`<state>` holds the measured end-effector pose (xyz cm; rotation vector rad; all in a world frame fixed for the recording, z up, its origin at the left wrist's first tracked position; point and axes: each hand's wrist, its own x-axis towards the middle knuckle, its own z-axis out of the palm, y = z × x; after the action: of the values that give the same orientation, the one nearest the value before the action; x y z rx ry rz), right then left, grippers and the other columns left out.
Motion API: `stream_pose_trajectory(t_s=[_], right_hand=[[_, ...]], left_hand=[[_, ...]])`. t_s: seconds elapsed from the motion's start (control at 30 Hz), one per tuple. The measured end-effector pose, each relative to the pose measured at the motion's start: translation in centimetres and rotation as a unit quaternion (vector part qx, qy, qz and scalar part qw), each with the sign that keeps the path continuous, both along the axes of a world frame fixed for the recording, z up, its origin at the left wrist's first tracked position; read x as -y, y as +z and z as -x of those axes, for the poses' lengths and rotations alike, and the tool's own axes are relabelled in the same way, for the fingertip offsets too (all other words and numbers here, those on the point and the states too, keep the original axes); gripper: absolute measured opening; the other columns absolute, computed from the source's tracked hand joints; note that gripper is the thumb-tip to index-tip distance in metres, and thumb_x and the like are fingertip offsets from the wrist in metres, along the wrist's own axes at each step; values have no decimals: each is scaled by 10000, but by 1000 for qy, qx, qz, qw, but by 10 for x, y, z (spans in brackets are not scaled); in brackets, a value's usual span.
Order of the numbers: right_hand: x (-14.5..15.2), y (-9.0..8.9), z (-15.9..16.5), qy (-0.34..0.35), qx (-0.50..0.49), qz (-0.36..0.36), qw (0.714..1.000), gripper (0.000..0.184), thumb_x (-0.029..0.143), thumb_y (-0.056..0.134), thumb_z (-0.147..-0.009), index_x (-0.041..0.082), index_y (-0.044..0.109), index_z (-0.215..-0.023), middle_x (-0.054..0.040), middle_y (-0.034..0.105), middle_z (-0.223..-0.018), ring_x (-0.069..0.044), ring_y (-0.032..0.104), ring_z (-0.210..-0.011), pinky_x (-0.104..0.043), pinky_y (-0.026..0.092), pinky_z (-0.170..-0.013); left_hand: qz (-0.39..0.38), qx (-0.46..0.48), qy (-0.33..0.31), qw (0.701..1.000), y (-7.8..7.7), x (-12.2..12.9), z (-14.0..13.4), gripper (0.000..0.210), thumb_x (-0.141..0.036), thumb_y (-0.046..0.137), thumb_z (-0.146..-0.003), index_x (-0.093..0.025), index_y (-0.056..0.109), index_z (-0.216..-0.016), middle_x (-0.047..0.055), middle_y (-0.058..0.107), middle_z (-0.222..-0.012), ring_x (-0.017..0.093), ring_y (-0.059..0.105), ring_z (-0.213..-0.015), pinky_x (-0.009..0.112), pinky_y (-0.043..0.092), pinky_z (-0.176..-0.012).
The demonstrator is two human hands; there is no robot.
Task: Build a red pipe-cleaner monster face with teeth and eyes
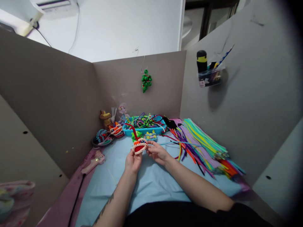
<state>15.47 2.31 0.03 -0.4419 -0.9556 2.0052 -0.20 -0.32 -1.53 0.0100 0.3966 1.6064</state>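
Observation:
A small pipe cleaner figure point(139, 147) with a cream twisted rim, a red middle and bits of orange is held up over the blue cloth. One red pipe cleaner point(133, 130) sticks up from its top. My left hand point(133, 161) grips the figure from below and the left. At its right edge, the fingers of my right hand point(157, 153) are closed on it. Just behind stand a green pipe cleaner figure point(136, 136) and a light blue and yellow one point(151, 136), partly hidden by what I hold.
A blue tray point(129, 131) heaped with pipe cleaner pieces is at the back. Bundles of long pipe cleaners point(203, 138) spread along the right. On the left lie a pink glue gun point(93, 163) with a black cord and a dark dish point(104, 144). Grey panels enclose three sides.

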Motion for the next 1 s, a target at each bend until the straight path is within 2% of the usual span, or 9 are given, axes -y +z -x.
stream_pose_trajectory(t_s=[0.33,0.43,0.57,0.7,0.77,0.87,0.93,1.0], right_hand=[[-1,-4,0,14,-40,-28,999,519,60,713,-581,241,483,-1010,29,645,-816,-98,607,-631,-170,387,-500],[-1,-5,0,19,-50,-11,998,488,57,691,-587,235,492,-996,29,644,-818,-96,603,-639,-172,390,-507],[-7,-9,0,1,-62,20,998,444,46,657,-597,221,504,-977,29,646,-791,-95,597,-623,-180,403,-512],[-15,-13,-1,0,-87,60,994,409,36,613,-624,209,521,-983,29,650,-761,-94,592,-595,-185,412,-502],[-18,-14,-3,18,-98,84,991,381,41,583,-645,200,531,-988,27,645,-708,-99,587,-572,-193,423,-504],[-20,-16,-5,42,-111,108,987,334,51,537,-663,182,544,-970,14,639,-660,-108,585,-559,-208,444,-521],[-21,-17,-5,52,-114,118,985,314,52,515,-662,174,547,-950,4,647,-671,-112,591,-567,-215,456,-532],[-21,-18,-6,57,-116,123,984,310,49,501,-658,171,545,-940,-1,653,-684,-114,596,-573,-220,467,-545]], left_hand=[[-25,-14,-59,998,0,2,2,346,-221,290,-942,-105,526,-1166,107,701,-841,159,676,-785,227,547,-662],[-51,-29,-58,997,5,8,-3,398,-332,284,-943,-111,514,-1181,127,693,-912,187,668,-850,293,540,-735],[-107,-60,-67,990,16,17,-10,600,-537,257,-895,-93,468,-1237,187,629,-1107,265,596,-1053,398,488,-855],[-149,-84,-91,981,21,24,-12,678,-613,239,-863,-125,423,-1296,175,614,-1149,268,578,-1074,445,437,-914],[-165,-97,-108,976,21,26,-13,629,-582,307,-867,-142,421,-1302,156,625,-1137,251,589,-1048,450,414,-942],[-187,-134,-118,966,22,30,-15,476,-395,469,-867,-179,438,-1289,108,645,-1108,216,595,-1030,431,385,-981],[-200,-176,-107,958,23,32,-19,469,-242,547,-825,-196,446,-1280,89,628,-1147,198,587,-1044,399,380,-989],[-205,-224,-86,949,24,33,-22,506,-165,588,-786,-205,452,-1272,81,595,-1206,189,580,-1054,368,390,-978]])
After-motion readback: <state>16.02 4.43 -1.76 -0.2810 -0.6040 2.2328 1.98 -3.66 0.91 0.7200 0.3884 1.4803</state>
